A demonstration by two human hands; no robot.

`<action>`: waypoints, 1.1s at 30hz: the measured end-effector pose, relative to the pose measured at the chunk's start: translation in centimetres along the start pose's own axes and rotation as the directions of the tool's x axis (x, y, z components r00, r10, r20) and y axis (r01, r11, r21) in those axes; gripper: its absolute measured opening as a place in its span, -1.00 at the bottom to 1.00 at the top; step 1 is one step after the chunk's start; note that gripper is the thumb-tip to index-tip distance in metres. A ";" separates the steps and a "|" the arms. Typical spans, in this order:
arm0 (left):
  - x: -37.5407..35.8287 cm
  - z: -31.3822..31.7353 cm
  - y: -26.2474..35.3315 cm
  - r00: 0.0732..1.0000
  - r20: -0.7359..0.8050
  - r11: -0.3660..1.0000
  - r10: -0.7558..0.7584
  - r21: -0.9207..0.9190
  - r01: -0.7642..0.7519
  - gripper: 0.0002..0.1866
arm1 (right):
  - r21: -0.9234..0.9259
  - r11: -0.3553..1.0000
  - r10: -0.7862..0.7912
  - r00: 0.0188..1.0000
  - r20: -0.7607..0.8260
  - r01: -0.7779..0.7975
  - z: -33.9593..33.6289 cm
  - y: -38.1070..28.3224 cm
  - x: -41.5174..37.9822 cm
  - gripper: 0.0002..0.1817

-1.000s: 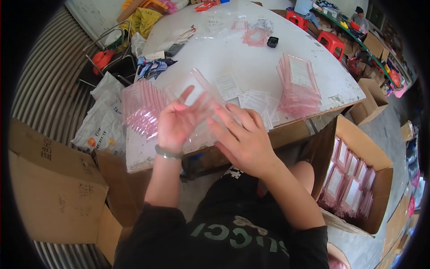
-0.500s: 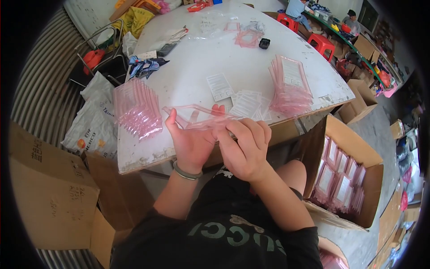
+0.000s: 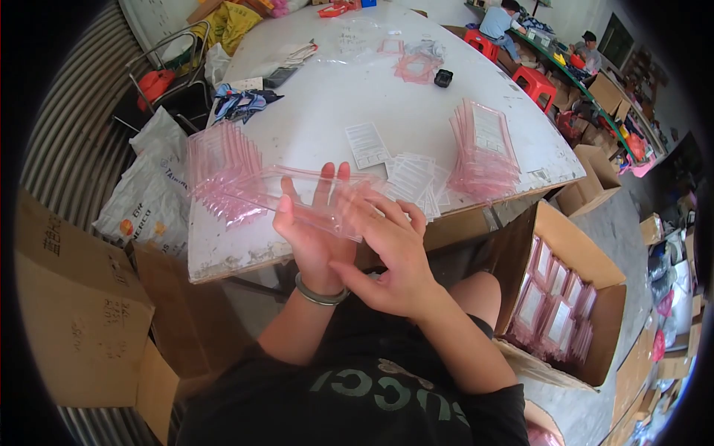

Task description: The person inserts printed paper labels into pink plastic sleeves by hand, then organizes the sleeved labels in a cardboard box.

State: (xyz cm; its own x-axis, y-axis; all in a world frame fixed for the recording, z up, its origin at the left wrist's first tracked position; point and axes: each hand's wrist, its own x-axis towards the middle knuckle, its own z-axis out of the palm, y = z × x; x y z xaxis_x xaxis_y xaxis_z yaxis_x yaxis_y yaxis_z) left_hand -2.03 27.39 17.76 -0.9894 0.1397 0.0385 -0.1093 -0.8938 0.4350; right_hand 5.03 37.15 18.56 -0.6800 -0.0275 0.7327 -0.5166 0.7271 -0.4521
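A clear plastic pouch with pink edges (image 3: 260, 186) is spread across my left hand (image 3: 316, 230), its far end reaching over toward the left stack. The left palm is turned up, with the thumb at the near edge and the fingers behind the clear film. My right hand (image 3: 387, 253) lies over the pouch's right end, fingers stretched and partly blurred, thumb apart from them. Just beyond my hands are printed white cards (image 3: 409, 178), with a single card (image 3: 367, 145) behind them. Similar pouches form a left stack (image 3: 223, 160) and a right stack holding cards (image 3: 485, 149).
An open carton (image 3: 606, 327) of filled pouches stands right of my legs. Another cardboard box (image 3: 82, 312) is at lower left beside a white sack (image 3: 152, 186). A black object (image 3: 443, 78) and loose pink-edged pieces (image 3: 416, 67) lie farther back. Two people sit at a green-edged bench.
The pouch has unfolded and swung out to the left over the left stack. My right hand has opened from its pinch, thumb moving away from the fingers.
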 end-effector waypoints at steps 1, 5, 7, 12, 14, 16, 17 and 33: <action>0.0 -0.4 -0.2 1.000 0.031 1.000 -0.004 0.023 0.003 -0.16 | 0.009 1.000 0.012 0.999 0.048 -0.013 -0.3 0.1 0.1 -0.26; 0.7 -1.0 -0.1 0.994 0.107 1.000 0.008 0.006 -0.009 -0.19 | 0.065 0.996 0.051 0.972 0.228 -0.067 -0.9 0.9 0.2 -0.07; 0.9 -1.4 0.3 0.986 0.166 0.994 -0.018 0.109 0.000 -0.16 | 0.081 0.987 0.102 0.931 0.351 -0.139 -0.9 1.0 -0.1 -0.05; 1.7 -2.8 0.3 0.903 0.423 0.997 -0.072 0.059 0.052 -0.02 | 0.017 0.997 0.062 0.938 0.341 -0.072 -1.3 0.1 0.3 -0.05; 1.3 -2.0 0.1 0.891 0.452 0.998 -0.048 0.058 0.024 0.03 | 0.033 0.996 0.063 0.941 0.333 -0.079 -1.2 0.1 0.4 -0.06; 1.3 -3.2 -0.1 0.910 0.408 0.994 -0.074 0.098 0.037 0.01 | 0.104 0.982 0.107 0.919 0.380 -0.157 -1.4 0.8 0.4 -0.07; 1.5 -3.7 -0.1 0.918 0.386 0.992 -0.091 0.120 0.048 -0.01 | 0.130 0.981 0.090 0.927 0.363 -0.146 -1.5 0.9 0.7 -0.13; 5.8 -5.8 3.0 0.940 0.127 0.889 -0.317 -0.305 0.341 -0.10 | -0.562 0.827 0.204 0.944 0.258 -0.025 2.7 11.7 -3.9 -0.90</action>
State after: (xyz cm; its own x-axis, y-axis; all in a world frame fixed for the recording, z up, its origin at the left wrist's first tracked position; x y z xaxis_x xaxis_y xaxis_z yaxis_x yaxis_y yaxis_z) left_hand -8.68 23.01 14.10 -0.8834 0.4684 0.0127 -0.4633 -0.8773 0.1255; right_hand 0.22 43.88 9.04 -0.8817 -0.0550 0.4686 -0.1179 0.9873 -0.1060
